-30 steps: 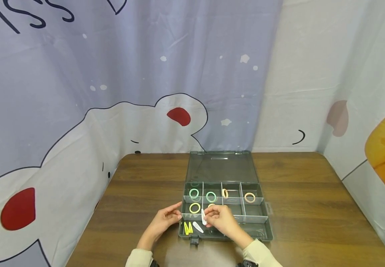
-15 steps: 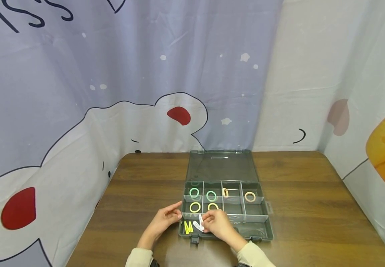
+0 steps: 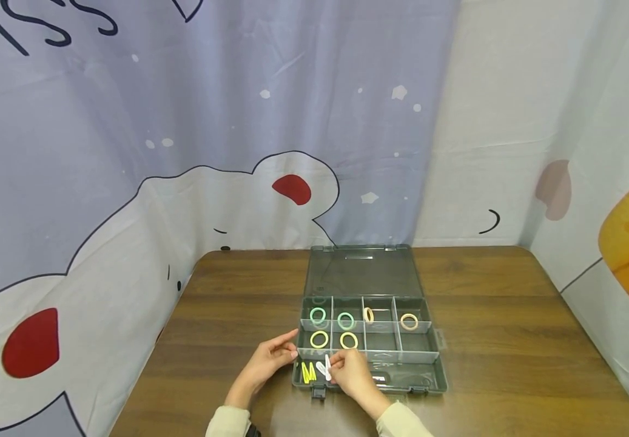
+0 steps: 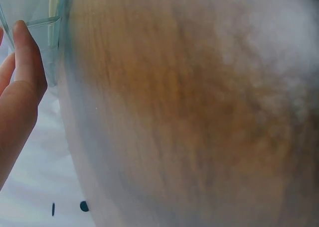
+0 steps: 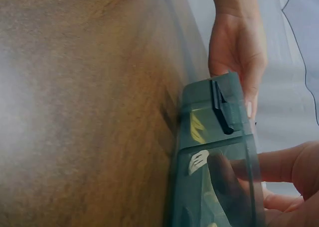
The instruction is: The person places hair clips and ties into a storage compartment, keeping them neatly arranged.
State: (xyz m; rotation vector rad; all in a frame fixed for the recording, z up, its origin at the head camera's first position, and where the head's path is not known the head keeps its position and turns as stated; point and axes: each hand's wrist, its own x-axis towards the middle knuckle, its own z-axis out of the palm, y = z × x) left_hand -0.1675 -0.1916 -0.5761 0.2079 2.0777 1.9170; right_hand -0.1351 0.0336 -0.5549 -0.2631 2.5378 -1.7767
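In the head view, a dark translucent divided box lies open on the table. My right hand reaches into its long front compartment, thumb and fingertips pinching a white snap hair clip. A second white hair clip lies against it on the left, and beyond that are yellow hair clips. The right wrist view has the fingers behind the clear front wall, close to the white clips. My left hand touches the box's left wall with its fingertips, index and thumb apart.
Green hair ties, yellow hair ties and peach hair ties sit in the smaller compartments. The raised lid leans back behind the box. Latches stick out in front. A printed curtain hangs behind the wooden table.
My right hand has moved left and down, bringing the white hair clip into the front compartment beside the other white one. The left hand has stayed at the box's side.
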